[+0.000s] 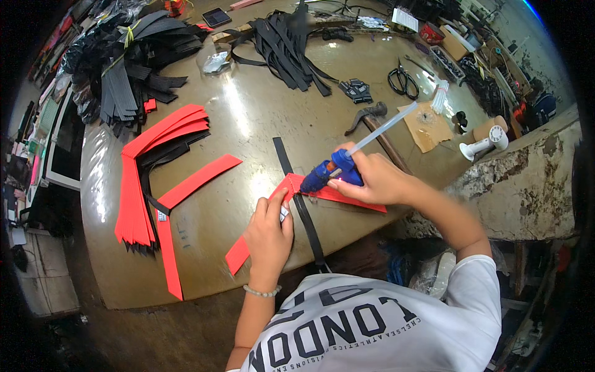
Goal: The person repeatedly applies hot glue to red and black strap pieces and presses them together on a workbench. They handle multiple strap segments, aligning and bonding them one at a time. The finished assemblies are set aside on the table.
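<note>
My right hand (379,178) is wrapped round a blue hot glue gun (328,173), a long clear glue stick (387,127) jutting from its back. The gun's nozzle points left and down at the bend of a red V-shaped strap (353,201). Fingers closed over the strap's left arm, my left hand (271,232) presses it to the table, next to a small white label (284,214). A black strap (308,229) crosses at the bend and runs toward the table's near edge. Whether the nozzle touches the strap I cannot tell.
On the left lie another red V-shaped strap (167,245) and a red stack (133,198). Black strap bundles (285,49) sit at the back. Behind my right hand are a hammer (387,139), scissors (404,82), spare glue sticks (440,96) and a white spool (486,144).
</note>
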Tool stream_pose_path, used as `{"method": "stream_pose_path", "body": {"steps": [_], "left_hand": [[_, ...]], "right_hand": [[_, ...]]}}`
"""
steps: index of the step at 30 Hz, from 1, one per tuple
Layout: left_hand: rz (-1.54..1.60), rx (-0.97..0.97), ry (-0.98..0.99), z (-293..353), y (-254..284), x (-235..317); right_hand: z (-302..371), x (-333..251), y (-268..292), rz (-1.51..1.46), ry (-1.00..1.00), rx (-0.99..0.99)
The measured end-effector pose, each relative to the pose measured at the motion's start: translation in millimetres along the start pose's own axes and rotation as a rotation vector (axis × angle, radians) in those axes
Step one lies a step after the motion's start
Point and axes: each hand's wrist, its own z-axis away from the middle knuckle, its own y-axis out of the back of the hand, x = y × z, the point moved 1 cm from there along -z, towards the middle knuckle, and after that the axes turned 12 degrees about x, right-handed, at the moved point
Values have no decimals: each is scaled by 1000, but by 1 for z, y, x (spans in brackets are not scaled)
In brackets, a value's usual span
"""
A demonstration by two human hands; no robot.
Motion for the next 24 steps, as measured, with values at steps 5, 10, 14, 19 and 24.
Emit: {"method": "stream_pose_path", "body": {"steps": [5, 10, 14, 19, 24], "left_hand": [[10, -35, 30, 1, 1, -1], [-27, -42, -45, 0, 5, 3], [-5, -60, 29, 2, 6, 5], [223, 102, -5, 4, 2, -5], [757, 254, 513, 9, 18, -1]], "right_hand": [[15, -7, 0, -31, -11, -38], [41, 15, 14, -302, -191, -28], [71, 82, 46, -134, -396, 853], [103, 134, 86, 560, -774, 944], [138, 53, 57, 627, -1057, 723]]}}
